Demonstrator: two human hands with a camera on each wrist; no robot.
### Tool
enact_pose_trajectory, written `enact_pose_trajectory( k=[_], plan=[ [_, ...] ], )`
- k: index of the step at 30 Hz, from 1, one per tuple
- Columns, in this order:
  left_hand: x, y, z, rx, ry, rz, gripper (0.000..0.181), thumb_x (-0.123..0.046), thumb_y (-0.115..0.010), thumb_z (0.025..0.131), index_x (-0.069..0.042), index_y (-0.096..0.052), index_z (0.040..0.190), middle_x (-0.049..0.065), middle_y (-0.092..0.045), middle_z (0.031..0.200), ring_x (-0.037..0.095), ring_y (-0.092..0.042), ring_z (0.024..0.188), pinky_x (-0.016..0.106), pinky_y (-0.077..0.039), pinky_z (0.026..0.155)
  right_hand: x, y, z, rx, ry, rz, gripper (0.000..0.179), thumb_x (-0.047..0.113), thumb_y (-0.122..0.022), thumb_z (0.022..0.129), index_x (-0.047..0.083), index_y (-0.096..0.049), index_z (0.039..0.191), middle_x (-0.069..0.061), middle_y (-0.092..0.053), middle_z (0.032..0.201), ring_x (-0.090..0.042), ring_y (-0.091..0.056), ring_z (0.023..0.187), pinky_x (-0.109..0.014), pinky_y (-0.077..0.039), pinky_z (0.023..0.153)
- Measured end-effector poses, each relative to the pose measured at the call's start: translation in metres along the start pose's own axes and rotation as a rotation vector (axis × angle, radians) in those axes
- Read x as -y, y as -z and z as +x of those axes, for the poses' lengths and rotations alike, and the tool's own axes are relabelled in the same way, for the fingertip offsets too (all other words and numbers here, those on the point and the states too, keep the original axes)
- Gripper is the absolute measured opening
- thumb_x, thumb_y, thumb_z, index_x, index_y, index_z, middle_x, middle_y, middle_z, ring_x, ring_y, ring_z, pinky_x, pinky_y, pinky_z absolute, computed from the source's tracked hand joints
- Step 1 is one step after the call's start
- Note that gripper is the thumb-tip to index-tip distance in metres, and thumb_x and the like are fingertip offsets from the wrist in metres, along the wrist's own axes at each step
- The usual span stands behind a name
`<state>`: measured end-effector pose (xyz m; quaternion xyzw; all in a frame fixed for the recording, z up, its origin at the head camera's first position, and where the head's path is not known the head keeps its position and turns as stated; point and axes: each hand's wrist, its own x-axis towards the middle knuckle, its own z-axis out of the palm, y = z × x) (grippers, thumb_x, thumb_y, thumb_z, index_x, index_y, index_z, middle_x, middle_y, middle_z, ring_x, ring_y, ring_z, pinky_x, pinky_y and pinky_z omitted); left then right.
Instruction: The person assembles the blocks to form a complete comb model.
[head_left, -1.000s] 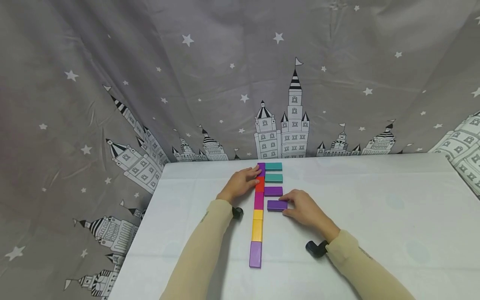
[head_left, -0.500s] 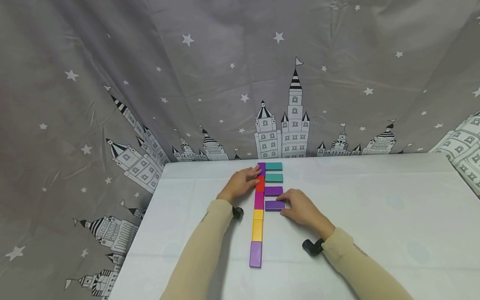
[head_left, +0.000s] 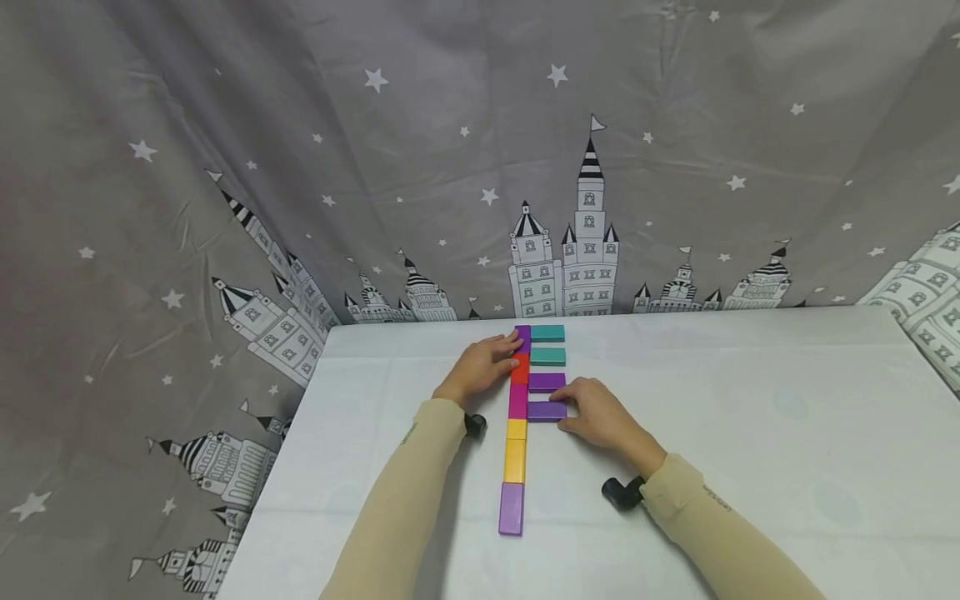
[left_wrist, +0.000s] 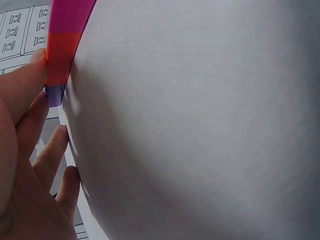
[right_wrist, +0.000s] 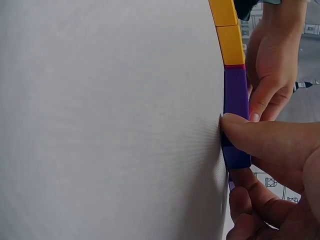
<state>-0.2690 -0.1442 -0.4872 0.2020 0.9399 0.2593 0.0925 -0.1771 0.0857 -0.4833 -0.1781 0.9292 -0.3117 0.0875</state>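
Observation:
A column of flat-lying blocks runs toward the person in the head view: purple (head_left: 524, 337), red (head_left: 520, 370), magenta (head_left: 518, 402), small yellow (head_left: 516, 429), longer yellow (head_left: 514, 461) and light purple (head_left: 512, 508). My left hand (head_left: 476, 367) touches the column's far end from the left, thumb at the red block (left_wrist: 62, 55) and forefinger by the purple one, other fingers spread. My right hand (head_left: 602, 417) pinches the right end of a dark purple block (right_wrist: 236, 92) between thumb and fingers. The other end of this block meets the magenta block's right side.
Two teal blocks (head_left: 547, 333) and another purple block (head_left: 546, 382) stick out rightward from the column, farther back. The white table (head_left: 750, 433) ends at a grey curtain (head_left: 450, 167) printed with castles and stars. A black wrist camera (head_left: 622, 494) sits at the right cuff.
My right hand has slid the dark purple block left, and the gap between it and the magenta block has closed. The left hand has stayed in place.

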Motion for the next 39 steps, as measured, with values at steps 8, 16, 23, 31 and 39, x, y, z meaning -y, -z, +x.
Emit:
enact_pose_trajectory(
  k=[8, 16, 23, 31, 39],
  plan=[
    [0.0, 0.001, 0.0, 0.0, 0.005, 0.003, 0.05, -0.028, -0.062, 0.1, -0.021, -0.051, 0.148, -0.008, -0.04, 0.158, 0.024, -0.036, 0.146, 0.045, -0.025, 0.121, 0.001, -0.001, 0.002, -0.008, 0.007, -0.013, 0.038, 0.011, -0.083, 0.082, 0.005, -0.074, 0.118, -0.009, -0.07, 0.108, -0.026, -0.06, 0.103, -0.045, -0.05, 0.098],
    [0.001, 0.001, 0.0, 0.0, 0.012, -0.005, 0.05, -0.028, -0.063, 0.1, -0.021, -0.052, 0.148, -0.008, -0.041, 0.157, 0.024, -0.036, 0.146, 0.045, -0.026, 0.121, 0.002, 0.002, 0.0, -0.014, -0.002, 0.011, 0.039, 0.013, -0.084, 0.081, 0.006, -0.073, 0.118, -0.008, -0.069, 0.108, -0.025, -0.059, 0.102, -0.045, -0.051, 0.096],
    [-0.001, 0.003, 0.001, 0.013, -0.011, 0.084, 0.05, -0.028, -0.061, 0.101, -0.02, -0.05, 0.148, -0.006, -0.04, 0.158, 0.024, -0.038, 0.145, 0.045, -0.026, 0.121, -0.009, 0.019, -0.012, -0.056, -0.015, 0.087, 0.042, 0.01, -0.081, 0.082, 0.006, -0.071, 0.123, -0.009, -0.068, 0.114, -0.028, -0.059, 0.105, -0.048, -0.05, 0.095],
    [-0.009, 0.004, 0.004, 0.033, -0.009, 0.23, 0.052, -0.029, -0.061, 0.101, -0.02, -0.048, 0.15, -0.005, -0.04, 0.158, 0.025, -0.042, 0.143, 0.043, -0.032, 0.118, -0.028, 0.036, -0.02, -0.097, 0.014, 0.082, 0.042, 0.01, -0.08, 0.084, 0.002, -0.069, 0.124, -0.016, -0.067, 0.118, -0.034, -0.06, 0.106, -0.052, -0.049, 0.093],
    [-0.006, 0.012, -0.002, -0.034, -0.024, 0.209, 0.05, -0.029, -0.059, 0.102, -0.017, -0.05, 0.15, -0.003, -0.041, 0.158, 0.027, -0.044, 0.142, 0.044, -0.034, 0.117, -0.048, 0.058, -0.033, -0.134, -0.011, 0.088, 0.042, 0.012, -0.078, 0.085, -0.001, -0.068, 0.124, -0.019, -0.067, 0.119, -0.037, -0.059, 0.106, -0.055, -0.048, 0.092]
  ],
)
